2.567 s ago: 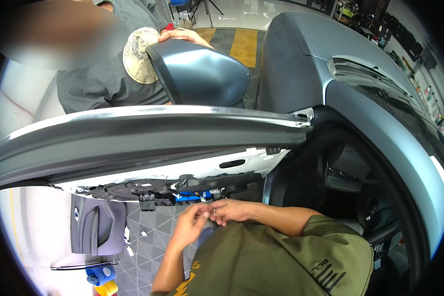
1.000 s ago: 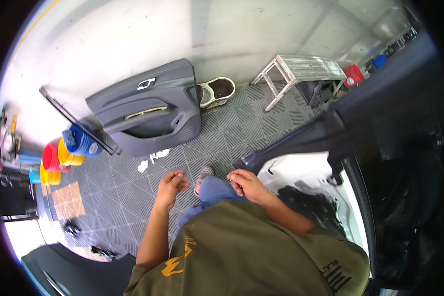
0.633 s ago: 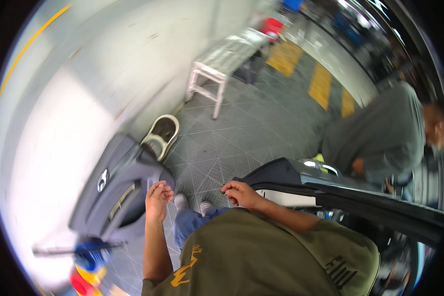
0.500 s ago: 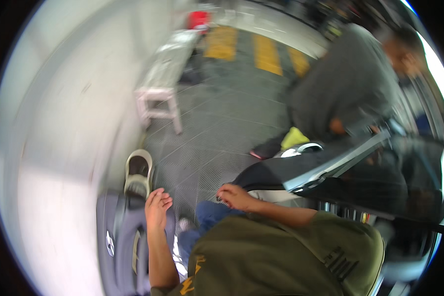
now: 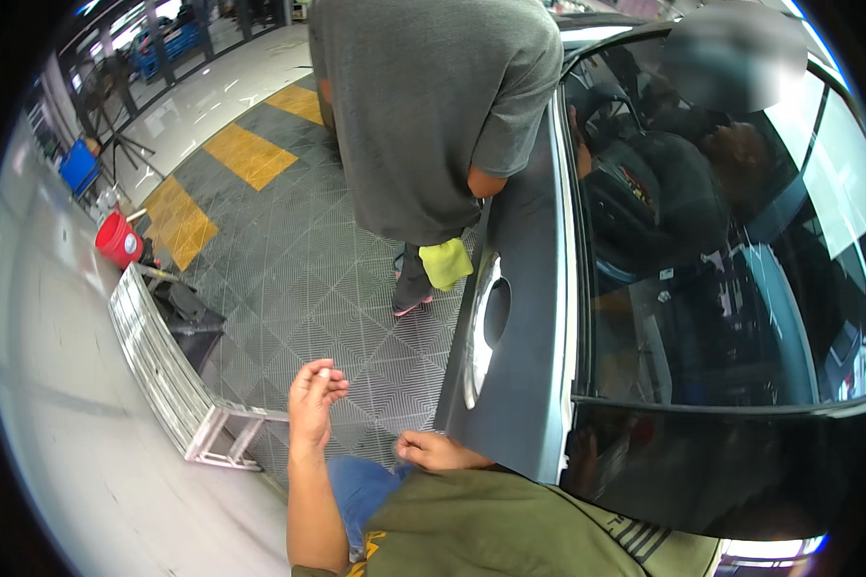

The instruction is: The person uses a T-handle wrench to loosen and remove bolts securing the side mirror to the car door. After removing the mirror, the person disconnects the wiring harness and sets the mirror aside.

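Note:
My left hand [image 5: 315, 409] is raised above the tiled floor, its fingers loosely bent and a little apart, with nothing visible in it. My right hand [image 5: 437, 450] is low in front of my body, beside the dark grey car door [image 5: 522, 317]. Its fingers are curled closed, and whatever they may hold is hidden. On the door, to the right and farther off, is a silver door handle [image 5: 478, 361]. Above the door is a dark window [image 5: 712, 317] with reflections in it.
A person in a grey shirt [image 5: 423, 115] stands ahead against the car, a yellow-green cloth [image 5: 445, 263] hanging at their leg. A metal bench [image 5: 164, 365] lines the left wall, with a red bucket [image 5: 119, 239] beyond it. Yellow tiles [image 5: 250, 156] mark the floor.
My view has swung right and come closer to the car, whose door and window now fill the right side. The grey seat-like part at lower left is out of view. Both hands stay raised.

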### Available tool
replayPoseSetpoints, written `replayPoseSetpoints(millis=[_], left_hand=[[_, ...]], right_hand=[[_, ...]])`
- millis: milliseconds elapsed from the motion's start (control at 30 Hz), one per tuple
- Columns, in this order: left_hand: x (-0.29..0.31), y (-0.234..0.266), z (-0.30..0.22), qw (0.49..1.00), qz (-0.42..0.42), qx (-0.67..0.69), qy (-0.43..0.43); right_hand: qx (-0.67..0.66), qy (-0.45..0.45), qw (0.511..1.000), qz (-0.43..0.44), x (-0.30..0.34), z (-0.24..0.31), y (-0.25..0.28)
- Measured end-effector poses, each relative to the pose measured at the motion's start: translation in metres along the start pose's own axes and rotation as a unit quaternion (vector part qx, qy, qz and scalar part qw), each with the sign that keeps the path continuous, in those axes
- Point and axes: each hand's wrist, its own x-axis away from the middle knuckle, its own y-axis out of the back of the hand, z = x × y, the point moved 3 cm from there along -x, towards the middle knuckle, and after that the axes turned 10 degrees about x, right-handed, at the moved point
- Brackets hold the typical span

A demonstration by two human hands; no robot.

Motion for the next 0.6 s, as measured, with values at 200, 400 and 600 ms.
replayPoseSetpoints(millis=[200, 400, 600], left_hand=[[-0.135, 0.046, -0.051, 0.98, 0.084, -0.126, 0.125], [-0.293, 0.166, -0.152, 0.968, 0.096, -0.18, 0.144], [-0.447, 0.264, -0.268, 0.978, 0.112, -0.075, 0.16]], right_hand=[[-0.088, -0.068, 0.979, -0.173, -0.084, 0.026, 0.01], [-0.231, -0.157, 0.903, -0.328, -0.247, 0.078, 0.025], [-0.122, -0.088, 0.929, -0.337, -0.463, 0.202, 0.055]])
